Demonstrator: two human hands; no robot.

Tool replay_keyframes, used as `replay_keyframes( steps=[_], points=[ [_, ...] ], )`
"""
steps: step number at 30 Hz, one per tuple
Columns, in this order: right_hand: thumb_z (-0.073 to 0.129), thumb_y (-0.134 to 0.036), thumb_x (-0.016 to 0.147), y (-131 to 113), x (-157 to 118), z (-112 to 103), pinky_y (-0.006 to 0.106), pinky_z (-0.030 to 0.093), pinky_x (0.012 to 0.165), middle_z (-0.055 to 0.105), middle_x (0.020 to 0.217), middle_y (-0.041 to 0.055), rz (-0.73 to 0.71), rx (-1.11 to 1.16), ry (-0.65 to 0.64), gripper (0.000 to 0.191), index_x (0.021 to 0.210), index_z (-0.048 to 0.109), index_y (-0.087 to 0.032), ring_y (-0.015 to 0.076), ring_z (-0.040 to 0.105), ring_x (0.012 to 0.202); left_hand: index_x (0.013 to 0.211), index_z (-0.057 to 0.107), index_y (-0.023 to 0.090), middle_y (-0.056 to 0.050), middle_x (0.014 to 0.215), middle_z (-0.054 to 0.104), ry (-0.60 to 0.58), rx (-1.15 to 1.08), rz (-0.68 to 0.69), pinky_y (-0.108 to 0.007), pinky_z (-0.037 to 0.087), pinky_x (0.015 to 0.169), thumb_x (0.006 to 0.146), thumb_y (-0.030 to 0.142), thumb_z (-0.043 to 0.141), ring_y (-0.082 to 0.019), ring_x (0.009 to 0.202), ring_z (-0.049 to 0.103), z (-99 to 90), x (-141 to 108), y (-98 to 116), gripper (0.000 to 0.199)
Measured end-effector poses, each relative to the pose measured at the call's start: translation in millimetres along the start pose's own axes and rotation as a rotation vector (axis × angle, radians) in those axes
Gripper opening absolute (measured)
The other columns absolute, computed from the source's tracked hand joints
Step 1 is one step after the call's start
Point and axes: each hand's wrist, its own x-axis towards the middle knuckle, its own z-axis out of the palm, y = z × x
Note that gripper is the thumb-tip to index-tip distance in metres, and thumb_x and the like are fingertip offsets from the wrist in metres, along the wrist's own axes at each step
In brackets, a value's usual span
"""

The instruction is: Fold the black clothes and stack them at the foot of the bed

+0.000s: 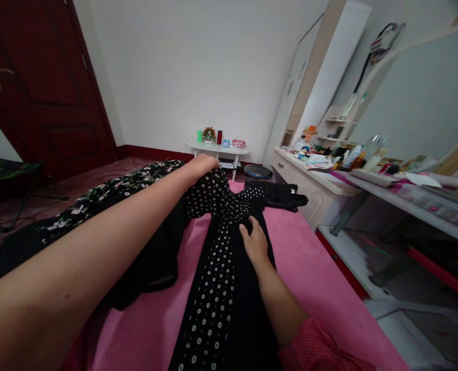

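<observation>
A black garment with white dots (213, 278), probably a dress, lies stretched out lengthwise on a pink cover (306, 263). My left hand (205, 164) reaches far forward, its fingers closed on the dotted sleeve (207, 190), which is lifted a little at the garment's upper left. My right hand (255, 241) rests on the plain black side of the garment, below the top part, with thumb and fingers apart. Left of it, partly behind my left forearm, lies a pile of dark clothes with a floral piece (136, 178). A folded black cloth (286, 196) lies beyond the garment's right shoulder.
A small white table (217, 148) with a plant, cups and a clock stands by the far wall. On the right, a dresser (314, 180) and a grey shelf (418, 203) carry bottles and boxes. A dark red door (39, 77) and a folding stool (12, 172) are at the left.
</observation>
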Motion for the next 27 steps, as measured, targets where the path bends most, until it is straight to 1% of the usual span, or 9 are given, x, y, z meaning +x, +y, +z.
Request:
replay_keyframes(
  steps=[3, 5, 7, 9, 14, 17, 21, 24, 27],
  points=[
    [0.032, -0.05, 0.09, 9, 5, -3, 0.034, 0.034, 0.104, 0.054, 0.133, 0.0104, 0.042, 0.299, 0.074, 0.057, 0.134, 0.043, -0.015, 0.0208, 0.048, 0.122, 0.119, 0.06, 0.021, -0.006, 0.099, 0.07, -0.463, -0.38, 0.1, -0.029, 0.05, 0.064, 0.089, 0.046, 0.035, -0.019, 0.077, 0.065, -8.6, -37, 30, 0.046],
    [0.033, -0.05, 0.089, 14, 7, -6, 0.034, 0.035, 0.102, 0.056, 0.13, 0.0114, 0.053, 0.42, 0.114, 0.057, 0.13, 0.047, -0.014, 0.0212, 0.049, 0.121, 0.124, 0.055, 0.023, -0.005, 0.106, 0.068, -0.668, -0.567, 0.158, -0.028, 0.051, 0.064, 0.089, 0.05, 0.037, -0.019, 0.081, 0.065, 3.4, -70, 33, 0.048],
    [0.036, -0.051, 0.086, 17, 9, -9, 0.035, 0.034, 0.104, 0.056, 0.13, 0.0128, 0.068, 0.482, 0.15, 0.057, 0.124, 0.052, -0.012, 0.0225, 0.048, 0.122, 0.119, 0.059, 0.021, -0.006, 0.105, 0.068, -0.645, -0.534, 0.169, -0.028, 0.051, 0.067, 0.087, 0.049, 0.044, -0.019, 0.084, 0.065, 27.3, -104, 19, 0.045],
    [0.04, -0.052, 0.084, 18, 10, -10, 0.035, 0.033, 0.104, 0.056, 0.129, 0.0132, 0.089, 0.525, 0.173, 0.056, 0.119, 0.056, -0.013, 0.0232, 0.047, 0.123, 0.113, 0.063, 0.019, -0.006, 0.1, 0.068, -0.51, -0.421, 0.197, -0.03, 0.05, 0.077, 0.08, 0.049, 0.056, -0.02, 0.089, 0.063, 55.1, -135, -5, 0.045],
    [0.047, -0.054, 0.08, 17, 11, -8, 0.035, 0.038, 0.101, 0.06, 0.125, 0.0108, 0.137, 0.599, 0.134, 0.054, 0.116, 0.058, -0.016, 0.0241, 0.051, 0.119, 0.128, 0.053, 0.025, -0.007, 0.132, 0.051, -0.423, -0.229, 0.27, -0.04, 0.04, 0.1, 0.061, 0.053, 0.075, -0.029, 0.118, 0.049, 95.6, -191, -48, 0.076],
    [0.054, -0.053, 0.077, 16, 12, -9, 0.035, 0.041, 0.099, 0.063, 0.121, 0.0094, 0.183, 0.636, 0.067, 0.053, 0.117, 0.058, -0.019, 0.0242, 0.054, 0.116, 0.118, 0.061, 0.027, -0.005, 0.131, 0.052, -0.329, -0.067, 0.321, -0.041, 0.037, 0.101, 0.067, 0.033, 0.074, -0.029, 0.12, 0.047, 96.8, -202, -48, 0.053],
    [0.056, -0.05, 0.078, 13, 8, -27, 0.033, 0.045, 0.095, 0.064, 0.118, 0.0086, 0.253, 0.669, -0.026, 0.044, 0.11, 0.059, -0.02, 0.0219, 0.058, 0.111, 0.087, 0.068, 0.022, -0.004, 0.096, 0.065, -0.272, -0.064, 0.343, -0.037, 0.041, 0.09, 0.077, 0.017, 0.058, -0.024, 0.098, 0.058, 82.2, -198, -37, 0.015],
    [0.051, -0.051, 0.081, 3, -6, -50, 0.032, 0.05, 0.083, 0.066, 0.109, 0.0084, 0.306, 0.668, -0.053, 0.039, 0.105, 0.057, -0.02, 0.0202, 0.063, 0.099, 0.07, 0.061, 0.018, -0.002, 0.069, 0.062, -0.376, -0.387, 0.158, -0.031, 0.045, 0.07, 0.082, 0.03, 0.054, -0.019, 0.071, 0.06, 65.0, -193, -28, 0.019],
    [0.047, -0.052, 0.084, -16, -32, -73, 0.027, 0.051, 0.061, 0.066, 0.095, 0.0064, 0.38, 0.668, -0.136, 0.038, 0.107, 0.052, -0.022, 0.017, 0.064, 0.078, 0.073, 0.06, 0.015, -0.002, 0.069, 0.063, -0.571, -0.971, -0.172, -0.027, 0.045, 0.064, 0.079, 0.044, 0.059, -0.016, 0.063, 0.059, 52.0, -199, -18, 0.029]
  ],
)
